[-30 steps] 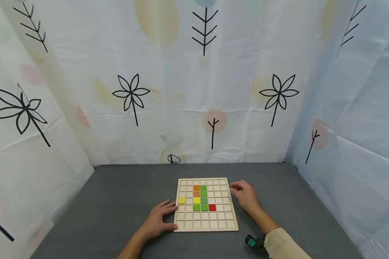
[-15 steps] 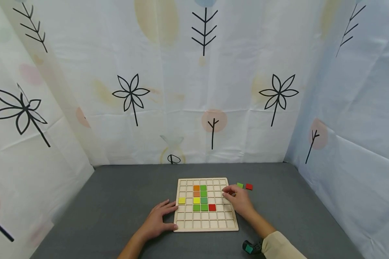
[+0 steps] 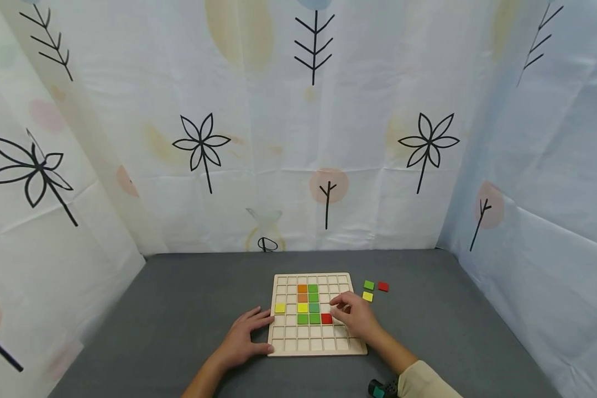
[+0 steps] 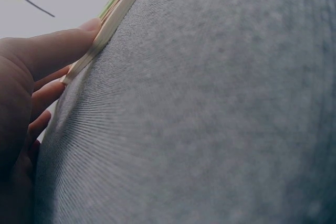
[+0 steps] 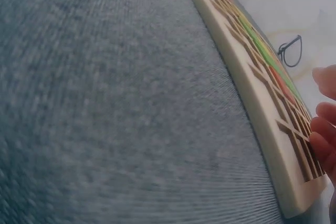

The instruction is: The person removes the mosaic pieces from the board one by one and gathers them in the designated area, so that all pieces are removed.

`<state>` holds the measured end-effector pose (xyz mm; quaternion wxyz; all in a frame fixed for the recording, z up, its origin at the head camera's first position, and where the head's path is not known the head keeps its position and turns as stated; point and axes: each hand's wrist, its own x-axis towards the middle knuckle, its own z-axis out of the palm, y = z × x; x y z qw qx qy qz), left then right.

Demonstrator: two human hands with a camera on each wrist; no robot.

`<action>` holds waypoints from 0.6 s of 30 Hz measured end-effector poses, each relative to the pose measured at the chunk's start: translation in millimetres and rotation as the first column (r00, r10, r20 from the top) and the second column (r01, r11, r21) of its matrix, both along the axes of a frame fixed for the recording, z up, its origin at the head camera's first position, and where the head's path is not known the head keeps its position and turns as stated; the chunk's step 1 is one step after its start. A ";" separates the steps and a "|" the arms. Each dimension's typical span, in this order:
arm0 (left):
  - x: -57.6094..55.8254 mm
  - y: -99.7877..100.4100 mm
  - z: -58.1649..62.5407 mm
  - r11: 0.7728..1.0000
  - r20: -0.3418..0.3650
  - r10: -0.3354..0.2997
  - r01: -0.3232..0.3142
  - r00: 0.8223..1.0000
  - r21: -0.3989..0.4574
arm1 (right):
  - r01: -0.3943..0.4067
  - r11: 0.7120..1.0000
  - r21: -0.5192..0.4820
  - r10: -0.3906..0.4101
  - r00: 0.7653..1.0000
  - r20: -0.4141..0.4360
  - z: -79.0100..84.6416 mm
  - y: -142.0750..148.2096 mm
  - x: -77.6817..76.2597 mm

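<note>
A square wooden grid board (image 3: pixel 303 347) lies on the table, with several coloured tiles set in its cells. Among them are a red tile (image 3: pixel 326 319), an upper orange tile (image 3: pixel 302 288) and a lone yellow tile (image 3: pixel 279 308) near the left edge. My left hand (image 3: pixel 246 337) rests against the board's left side, fingers extended; the left wrist view shows its thumb (image 4: pixel 68 45) on the rim. My right hand (image 3: pixel 355 319) hovers over the board's right half with thumb and forefinger bent close together, beside the red tile. Whether a tile sits between those fingertips is hidden.
Right of the board lie a loose green tile (image 3: pixel 368 285), a loose red tile (image 3: pixel 383 287) and a loose yellow tile (image 3: pixel 367 297). A black device (image 3: pixel 380 389) is by the right wrist. Patterned cloth (image 3: pixel 368 110) surrounds the grey table (image 3: pixel 204 287).
My right hand has moved left from the loose tiles to above the board's cells, uncovering the green, red and yellow loose tiles. The left hand has stayed at the board's edge.
</note>
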<state>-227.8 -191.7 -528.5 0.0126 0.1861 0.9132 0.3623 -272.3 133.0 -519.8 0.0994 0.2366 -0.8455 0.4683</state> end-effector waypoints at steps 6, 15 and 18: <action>-0.7 -0.1 0.4 1.000 0.000 -0.007 0.007 1.000 -0.007 | -0.028 0.998 0.059 0.031 0.998 -0.051 -6.2 -0.7 -0.1; -1.5 0.1 0.1 1.000 0.000 -0.001 0.001 1.000 -0.006 | -0.031 0.987 0.158 0.050 0.992 -0.116 -10.9 -2.2 2.7; -1.9 -0.2 -0.4 1.000 -0.002 0.001 -0.001 1.000 -0.013 | -0.032 0.984 0.176 0.056 0.990 -0.133 -11.6 -2.6 4.0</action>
